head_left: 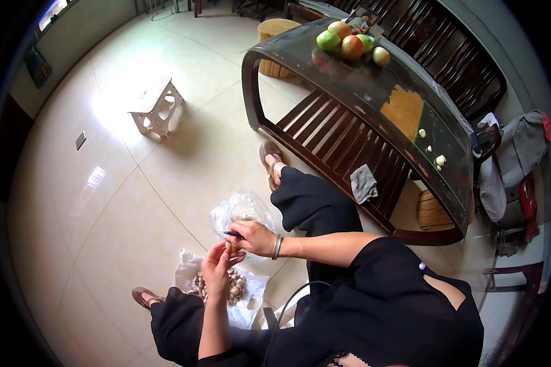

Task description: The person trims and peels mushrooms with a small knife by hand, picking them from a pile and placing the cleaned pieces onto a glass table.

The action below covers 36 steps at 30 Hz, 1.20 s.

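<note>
My left hand (pixel 217 264) is closed in a pinch on a small pale piece that looks like a garlic clove (pixel 229 247). Right beside it, my right hand (pixel 254 237), with a silver bangle on the wrist, grips a small black tool (pixel 234 234) that resembles a knife; its blade cannot be made out. Below my hands, an open white plastic bag (pixel 255 292) holds many small brown-and-white pieces (pixel 235 289), probably garlic, partly covered by my left hand and forearm. A clear plastic bag (pixel 242 207) lies just beyond my right hand.
A dark curved table (pixel 300 52) at the upper right bears several mangoes or apples (pixel 352 47) and a few white pieces (pixel 440 161). A grey cloth (pixel 364 184) rests on its slatted lower shelf. A small stool (pixel 157 107) stands on the tiled floor, a log stool (pixel 277 46) behind the table.
</note>
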Tool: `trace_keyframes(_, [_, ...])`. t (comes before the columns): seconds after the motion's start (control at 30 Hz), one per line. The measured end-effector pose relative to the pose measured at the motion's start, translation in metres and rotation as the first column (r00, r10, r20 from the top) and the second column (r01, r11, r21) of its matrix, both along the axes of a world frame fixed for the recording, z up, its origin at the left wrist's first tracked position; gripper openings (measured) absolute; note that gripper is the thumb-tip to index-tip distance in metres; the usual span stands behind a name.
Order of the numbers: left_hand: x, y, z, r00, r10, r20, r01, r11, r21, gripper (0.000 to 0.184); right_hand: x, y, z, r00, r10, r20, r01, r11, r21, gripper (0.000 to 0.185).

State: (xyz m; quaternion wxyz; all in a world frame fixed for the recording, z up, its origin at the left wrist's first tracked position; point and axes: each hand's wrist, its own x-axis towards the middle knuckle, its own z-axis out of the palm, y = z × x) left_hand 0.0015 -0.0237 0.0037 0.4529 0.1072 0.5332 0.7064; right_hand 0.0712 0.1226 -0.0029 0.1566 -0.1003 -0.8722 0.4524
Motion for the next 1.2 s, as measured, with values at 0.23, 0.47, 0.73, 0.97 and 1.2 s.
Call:
trace_keyframes(0.23, [0.0, 0.0, 0.002, 0.999, 0.004, 0.037, -0.005, 1.0, 0.011, 0.023, 0.0, 0.0, -0.003, 1.0, -0.002, -0.006, 0.002, 1.0, -0.002, 0.021])
trace_keyframes(0.47, [0.0, 0.0, 0.002, 1.0, 0.014, 0.005, -0.014, 1.0, 0.003, 0.022, 0.0, 0.0, -0.003, 1.0, -0.01, -0.002, 0.01, 1.0, 0.003, 0.022])
trace_keyframes(0.73, [-0.002, 0.0, 0.0, 0.999, 0.033, -0.016, -0.034, 0.999, -0.032, 0.021, -0.002, 0.001, -0.005, 0.998, -0.048, 0.034, 0.049, 0.998, -0.028, 0.022])
trace_keyframes(0.97, [-0.015, -0.004, 0.007, 0.987, 0.151, 0.049, -0.153, 0.987, 0.051, 0.021, 0.001, 0.006, -0.015, 0.976, -0.062, 0.21, 0.06, 0.998, 0.016, 0.015])
trace_keyframes(1.2, [-0.017, -0.008, 0.006, 0.973, 0.171, 0.153, -0.186, 0.978, 0.089, 0.021, 0.003, 0.007, -0.016, 0.955, -0.023, 0.295, -0.002, 0.996, 0.084, 0.008])
